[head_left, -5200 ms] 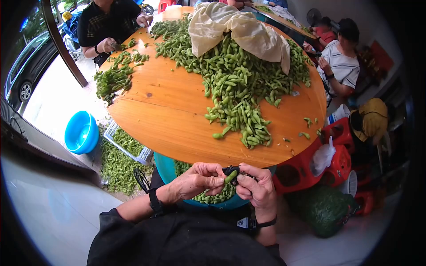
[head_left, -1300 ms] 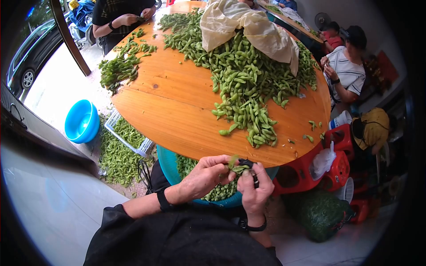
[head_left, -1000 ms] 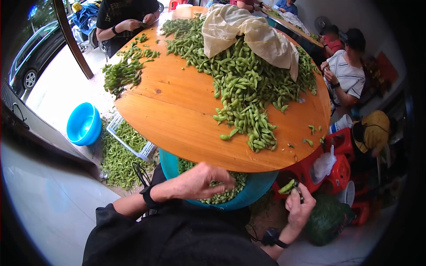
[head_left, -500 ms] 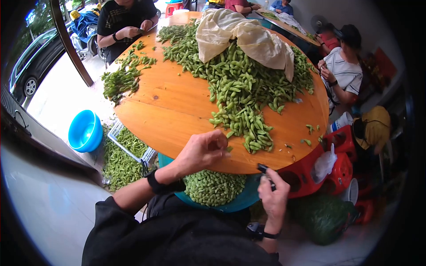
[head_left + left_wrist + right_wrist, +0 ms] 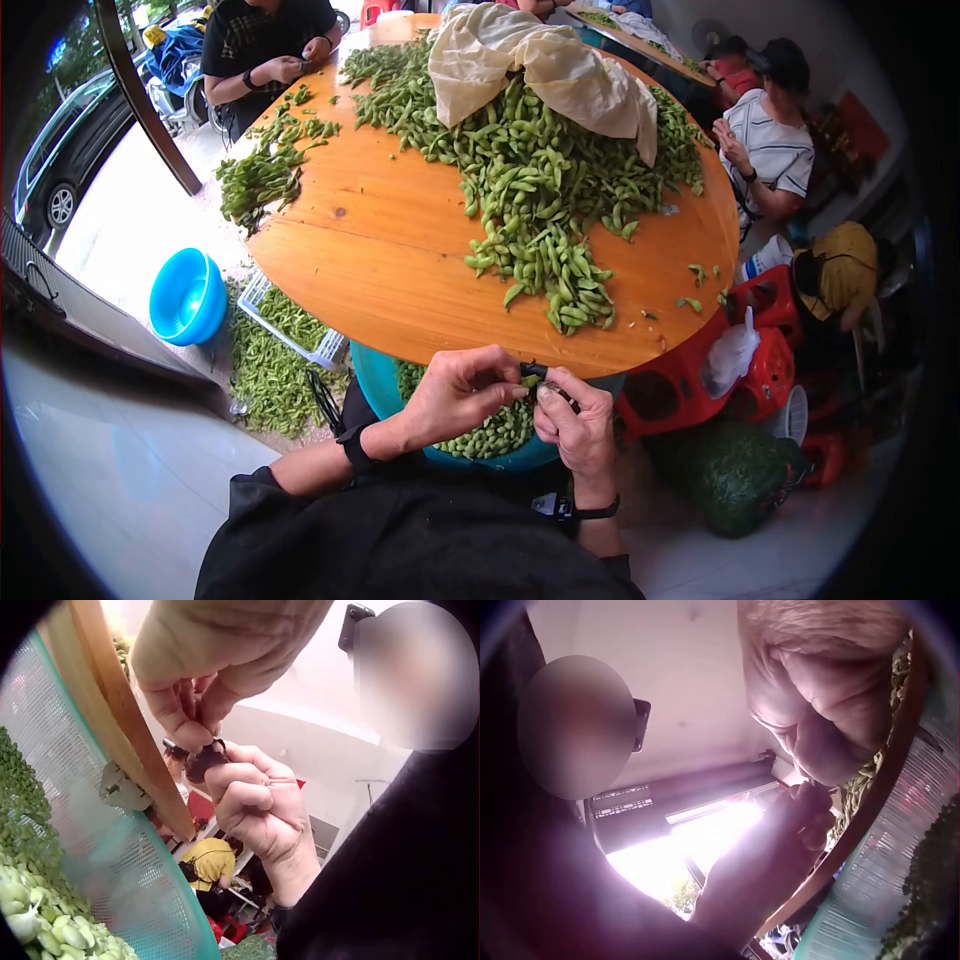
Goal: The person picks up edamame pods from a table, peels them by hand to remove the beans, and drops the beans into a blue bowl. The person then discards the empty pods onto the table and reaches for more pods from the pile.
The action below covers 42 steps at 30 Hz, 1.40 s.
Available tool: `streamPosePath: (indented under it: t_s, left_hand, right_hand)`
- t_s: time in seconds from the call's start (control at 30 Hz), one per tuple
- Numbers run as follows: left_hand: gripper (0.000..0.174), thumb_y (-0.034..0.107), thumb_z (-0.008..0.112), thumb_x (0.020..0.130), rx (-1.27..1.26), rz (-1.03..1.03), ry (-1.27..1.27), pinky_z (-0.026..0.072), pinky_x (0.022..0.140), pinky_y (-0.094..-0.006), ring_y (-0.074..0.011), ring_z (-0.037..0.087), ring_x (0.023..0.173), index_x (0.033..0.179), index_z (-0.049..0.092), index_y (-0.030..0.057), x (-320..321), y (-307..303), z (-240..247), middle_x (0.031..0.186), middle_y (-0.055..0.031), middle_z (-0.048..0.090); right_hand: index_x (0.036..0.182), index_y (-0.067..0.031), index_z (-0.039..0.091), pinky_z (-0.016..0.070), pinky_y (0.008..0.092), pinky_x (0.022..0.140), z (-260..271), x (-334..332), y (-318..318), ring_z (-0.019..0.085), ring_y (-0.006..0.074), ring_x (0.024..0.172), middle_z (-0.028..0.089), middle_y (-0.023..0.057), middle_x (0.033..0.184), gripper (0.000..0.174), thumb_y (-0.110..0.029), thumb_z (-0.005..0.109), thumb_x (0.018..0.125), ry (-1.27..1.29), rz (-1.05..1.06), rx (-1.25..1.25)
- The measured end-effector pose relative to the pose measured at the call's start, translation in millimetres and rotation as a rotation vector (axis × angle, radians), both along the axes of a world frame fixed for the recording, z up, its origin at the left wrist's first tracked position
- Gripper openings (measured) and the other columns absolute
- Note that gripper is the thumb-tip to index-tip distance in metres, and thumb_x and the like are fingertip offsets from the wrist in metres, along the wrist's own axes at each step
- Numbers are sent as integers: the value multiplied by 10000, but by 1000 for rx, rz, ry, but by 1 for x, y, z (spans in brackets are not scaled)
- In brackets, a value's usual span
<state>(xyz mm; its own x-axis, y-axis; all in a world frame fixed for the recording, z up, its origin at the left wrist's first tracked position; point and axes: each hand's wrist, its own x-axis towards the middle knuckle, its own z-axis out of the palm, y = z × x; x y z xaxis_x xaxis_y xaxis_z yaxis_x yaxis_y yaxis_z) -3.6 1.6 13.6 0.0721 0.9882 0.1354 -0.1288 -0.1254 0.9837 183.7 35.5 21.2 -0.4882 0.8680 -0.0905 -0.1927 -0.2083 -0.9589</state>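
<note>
Both hands meet just off the near edge of the wooden table (image 5: 400,290). My left hand (image 5: 460,395) pinches a green pod (image 5: 530,381) between thumb and fingertips. Curled round a small black tool (image 5: 534,370), my right hand (image 5: 580,420) holds it against the pod. In the left wrist view the left fingertips touch the dark tool (image 5: 204,761) held by the right hand (image 5: 259,799). Beneath the hands, a teal basket (image 5: 372,385) holds shelled beans (image 5: 490,436). The right wrist view hides the pod behind the fingers.
A large pod heap (image 5: 540,190) lies on the table, partly under a cream cloth (image 5: 540,65). Pods and a white crate (image 5: 290,330) lie on the floor at left, beside a blue basin (image 5: 188,297). Red stools (image 5: 765,375) stand at right. Several people sit or stand around.
Half a second ago the hands were apart, the left over the table edge. Both have come together over the basket, with a pod between them. The head view has shifted slightly.
</note>
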Motion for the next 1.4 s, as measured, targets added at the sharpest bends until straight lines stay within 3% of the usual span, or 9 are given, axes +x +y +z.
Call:
streamPosePath:
  t_s: [0.27,0.43,0.53,0.63,0.8,1.13,1.23,1.3,1.4]
  left_hand:
    - [156,-6,640,914,-322,-263,-860,446,489,-238,-151,646,637,926,512,82,8,-3,-10,781,-104,672]
    - [120,48,636,935,-297,-156,-716,426,505,-230,-126,598,615,948,519,72,14,-3,-2,728,-64,621]
    - [94,113,609,968,-278,-92,-527,400,504,-219,-97,544,587,943,533,65,15,-8,0,690,-21,570]
    - [146,175,562,1006,-266,-85,-430,348,486,-213,-61,460,556,912,556,63,13,-13,1,676,17,533]
    - [127,166,577,991,-447,-239,-798,281,462,-226,-65,404,562,911,571,68,11,-9,-16,742,7,535]
    - [204,246,600,974,-503,-382,-903,309,470,-217,-86,421,574,936,579,47,3,-5,-17,737,-2,512]
    - [192,184,663,941,-422,-219,-486,350,461,-238,-73,466,533,902,561,25,2,-8,-4,681,-6,556]
    - [236,178,713,906,6,156,115,428,498,-267,-70,532,576,908,553,4,10,-8,-9,635,-20,548]
    - [206,101,712,892,98,107,216,457,533,-278,-98,554,584,1002,576,-7,8,-10,-17,670,-39,572]
  right_hand:
    - [1119,45,631,300,202,452,0,6,1,422,45,543,508,-13,754,187,15,560,948,216,72,-167]
    - [1083,57,627,334,217,454,-5,1,-2,455,56,545,523,7,768,162,21,561,940,230,36,-130]
    - [1028,109,590,413,243,482,-1,-6,-8,535,84,582,537,61,821,145,20,583,914,-169,-164,455]
    - [1015,102,603,420,239,489,1,-7,-11,540,84,590,541,58,825,133,28,590,905,-183,-165,512]
    - [997,94,618,437,238,501,-5,-6,-11,556,89,605,551,60,839,122,35,597,892,-129,-145,402]
    - [985,82,632,446,252,498,-6,-8,-3,569,107,574,579,76,815,131,16,617,874,-177,-142,471]
    - [976,84,632,447,269,508,1,-6,-7,580,132,580,580,92,787,131,14,620,866,-278,-131,416]
    - [975,87,630,452,284,524,2,-7,-10,589,158,595,575,105,779,135,14,621,862,-335,-127,479]
    - [975,88,629,461,314,557,8,-8,-12,605,218,632,566,130,768,146,17,625,848,-412,-129,530]
